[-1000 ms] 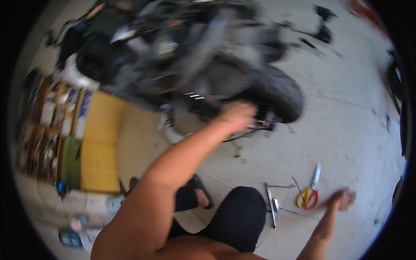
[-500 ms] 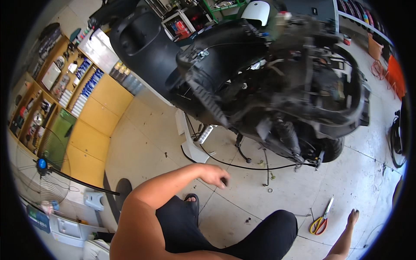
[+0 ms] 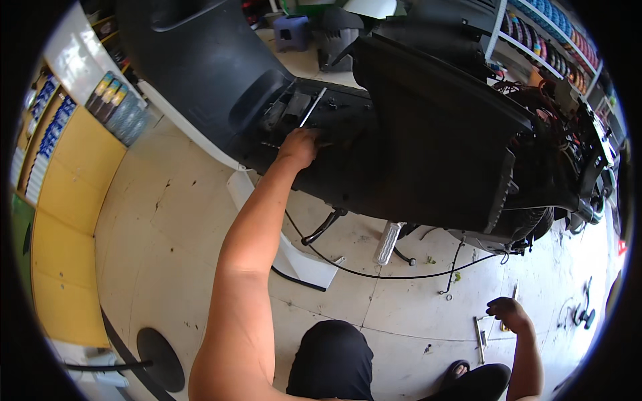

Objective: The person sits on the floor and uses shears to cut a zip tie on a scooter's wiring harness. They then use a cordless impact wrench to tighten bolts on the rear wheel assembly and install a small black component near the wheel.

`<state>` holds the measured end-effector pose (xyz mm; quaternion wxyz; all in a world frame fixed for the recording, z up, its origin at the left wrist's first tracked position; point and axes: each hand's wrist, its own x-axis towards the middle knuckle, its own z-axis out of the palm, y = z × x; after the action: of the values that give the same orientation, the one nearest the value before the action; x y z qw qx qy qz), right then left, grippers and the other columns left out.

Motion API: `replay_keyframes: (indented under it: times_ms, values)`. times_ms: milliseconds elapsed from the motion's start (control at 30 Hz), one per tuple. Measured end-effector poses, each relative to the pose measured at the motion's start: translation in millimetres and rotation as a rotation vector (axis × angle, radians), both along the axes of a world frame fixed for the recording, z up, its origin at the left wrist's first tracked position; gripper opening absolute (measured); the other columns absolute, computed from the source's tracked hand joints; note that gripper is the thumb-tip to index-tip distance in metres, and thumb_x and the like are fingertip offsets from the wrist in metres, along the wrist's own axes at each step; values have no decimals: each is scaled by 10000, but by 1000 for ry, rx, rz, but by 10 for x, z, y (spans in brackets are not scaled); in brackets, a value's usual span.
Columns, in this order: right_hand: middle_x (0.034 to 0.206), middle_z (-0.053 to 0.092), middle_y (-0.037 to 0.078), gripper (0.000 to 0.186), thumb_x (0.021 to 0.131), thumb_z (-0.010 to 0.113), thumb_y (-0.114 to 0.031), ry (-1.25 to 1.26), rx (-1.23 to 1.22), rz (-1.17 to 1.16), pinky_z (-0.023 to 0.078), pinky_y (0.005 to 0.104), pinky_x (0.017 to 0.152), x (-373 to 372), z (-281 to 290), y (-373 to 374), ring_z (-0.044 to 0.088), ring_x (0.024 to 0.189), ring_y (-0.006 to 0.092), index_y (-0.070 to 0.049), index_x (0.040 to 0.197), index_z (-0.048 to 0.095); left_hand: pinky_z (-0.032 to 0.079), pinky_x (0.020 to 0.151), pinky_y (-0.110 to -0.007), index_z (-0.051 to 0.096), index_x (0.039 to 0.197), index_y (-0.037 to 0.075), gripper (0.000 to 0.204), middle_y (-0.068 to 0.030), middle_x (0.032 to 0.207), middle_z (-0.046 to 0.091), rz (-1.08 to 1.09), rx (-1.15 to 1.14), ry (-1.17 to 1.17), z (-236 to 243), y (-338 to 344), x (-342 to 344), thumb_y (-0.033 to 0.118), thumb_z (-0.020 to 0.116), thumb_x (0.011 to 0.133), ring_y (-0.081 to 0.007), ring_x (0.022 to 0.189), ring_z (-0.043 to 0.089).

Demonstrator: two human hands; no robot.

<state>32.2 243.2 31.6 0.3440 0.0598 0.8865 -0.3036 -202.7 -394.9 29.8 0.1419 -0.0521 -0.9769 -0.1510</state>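
Note:
My left arm stretches forward over the footboard point(image 3: 348, 113) of a black, partly stripped scooter. My left hand point(image 3: 299, 148) is closed there, and a slim silver rod point(image 3: 313, 107) sticks out from its far side. The fingers' undersides and the rod's lower end are hidden. Low at the right, my right hand point(image 3: 509, 314) hangs with dark-tipped fingers loosely bent and nothing visible in them. Just left of it, metal tools point(image 3: 479, 339) lie on the floor. A pair of scissors point(image 3: 504, 327) is mostly hidden behind that hand.
A large black side panel point(image 3: 435, 134) covers the scooter's middle, and bare wiring point(image 3: 545, 110) shows at its rear. Beneath lie a white trim piece point(image 3: 304, 264) and a black cable point(image 3: 401, 276). Yellow cabinets point(image 3: 67, 254) line the left, near a round black fan base point(image 3: 160, 359).
My view has shifted strongly, and the scooter's footboard is now nearer. My left hand has gone from above my knee forward onto the footboard. My right hand has come in beside the floor tools.

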Motion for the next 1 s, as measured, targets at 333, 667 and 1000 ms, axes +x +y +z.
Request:
replay_keyframes:
  times_ms: [333,667,1000]
  values:
    - [1113,641,141,286,935,554,-277,14,-38,511,480,354,901,492,-852,-772,607,1010,299,-73,1108,654,497,833,-424,640,1048,66,237,-149,1012,629,-230,-107,173,-306,-174,-102,104,620,815,-351,965,596]
    - [1129,639,153,329,931,547,-293,-36,-101,655,478,367,910,666,-1621,-1189,602,1032,307,-52,1136,635,506,752,-248,606,1149,21,250,-52,984,643,348,1964,180,-991,-590,1594,120,584,921,-125,853,604]
    - [1188,612,164,486,884,550,-411,-337,-7,536,444,406,950,974,-429,-1159,556,1125,332,-43,1199,596,446,565,-287,570,908,91,85,-57,809,604,328,1869,-1051,-1868,717,2724,144,551,844,-168,671,564]
